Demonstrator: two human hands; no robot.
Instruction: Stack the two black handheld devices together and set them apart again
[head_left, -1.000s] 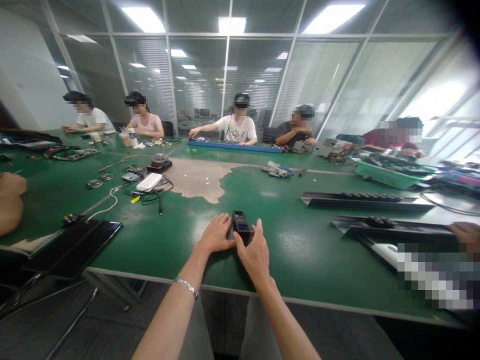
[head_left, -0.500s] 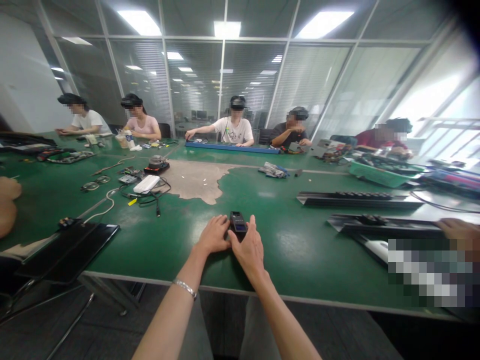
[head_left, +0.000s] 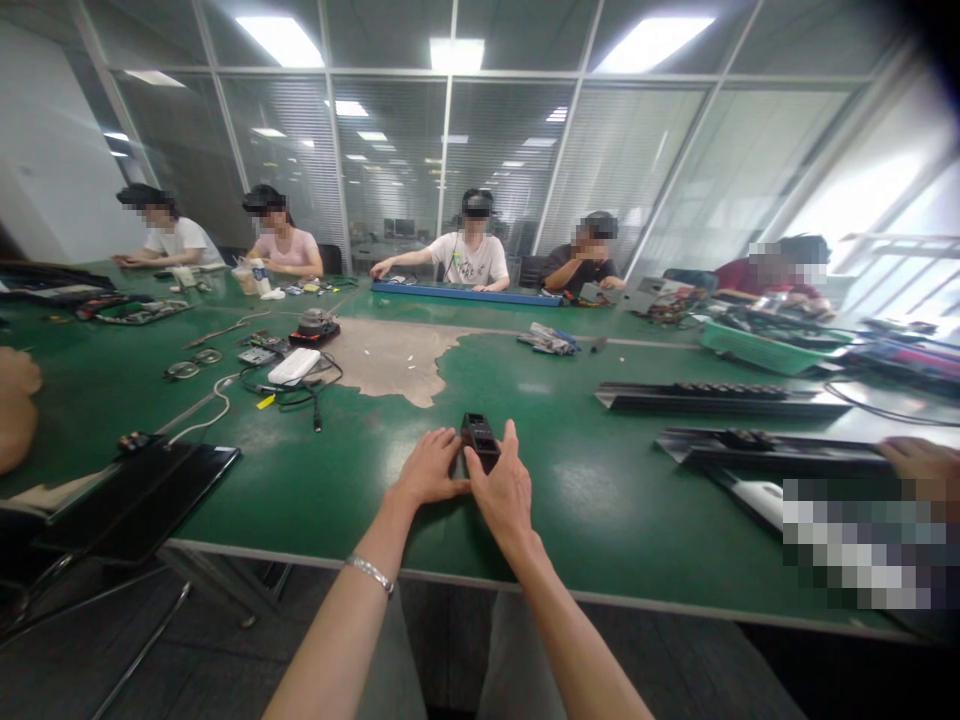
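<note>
A small black device stands on the green table just past the near edge. Both my hands grip it. My left hand rests on the table at its left side, fingers bent against it. My right hand wraps round its near and right side, index finger raised along its edge. A silver bracelet sits on my left wrist. The lower part of the device is hidden behind my hands.
A black flat panel overhangs the near left table edge. White box and cables lie left of centre. Long black rails lie to the right. Several people sit around the far side. Another person's hand is at right.
The device has tipped from showing its blue face to showing its top end. My right hand has closed round it, and both hands stay at the same spot.
</note>
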